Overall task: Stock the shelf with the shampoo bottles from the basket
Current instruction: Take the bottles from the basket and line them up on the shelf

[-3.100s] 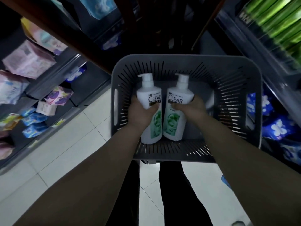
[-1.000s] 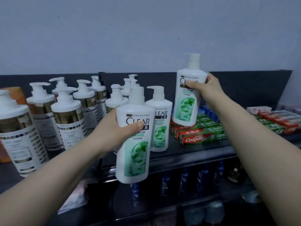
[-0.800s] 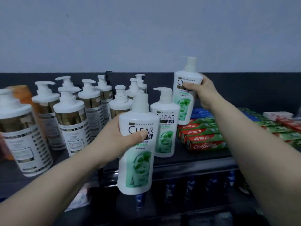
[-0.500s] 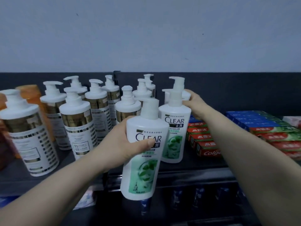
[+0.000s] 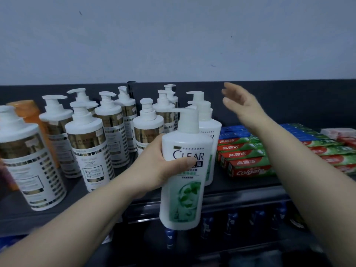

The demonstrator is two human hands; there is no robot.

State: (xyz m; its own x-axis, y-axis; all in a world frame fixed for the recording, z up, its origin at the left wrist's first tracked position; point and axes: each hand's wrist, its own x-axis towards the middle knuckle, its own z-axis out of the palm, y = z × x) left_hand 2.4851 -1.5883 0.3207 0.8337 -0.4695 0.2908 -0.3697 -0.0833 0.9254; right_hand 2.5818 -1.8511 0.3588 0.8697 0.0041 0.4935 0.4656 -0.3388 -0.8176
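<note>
The left hand [image 5: 154, 166] gripped a bottle [image 5: 183, 182] by its middle, upright, just before the shelf [image 5: 240, 195] edge; the right hand [image 5: 239, 105] hung open and empty above the toothpaste [image 5: 248, 162]. I think the bottle should go up over the edge and down flat in front of the other bottle [image 5: 214, 139], label forward.

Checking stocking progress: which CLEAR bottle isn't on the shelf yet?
The nearest CLEAR bottle, held by the left hand before the shelf; the others stand on it.
</note>
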